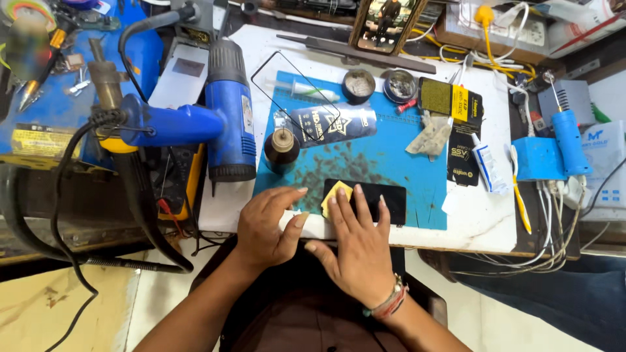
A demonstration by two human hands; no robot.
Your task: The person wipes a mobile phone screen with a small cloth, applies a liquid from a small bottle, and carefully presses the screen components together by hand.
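Phone point(381, 199), dark and flat, lies lower centre of frame on blue mat point(417, 176), long axis left-right; right hand point(355, 244) presses yellow cloth point(334, 197) with flat spread fingers, nearer than left hand point(264, 225), loosely open beside it.

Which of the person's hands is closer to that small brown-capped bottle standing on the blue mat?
The left hand. It lies flat just below the bottle, at the blue mat's near-left corner. The right hand is farther over, its fingers pressing a yellow cloth on the black phone.
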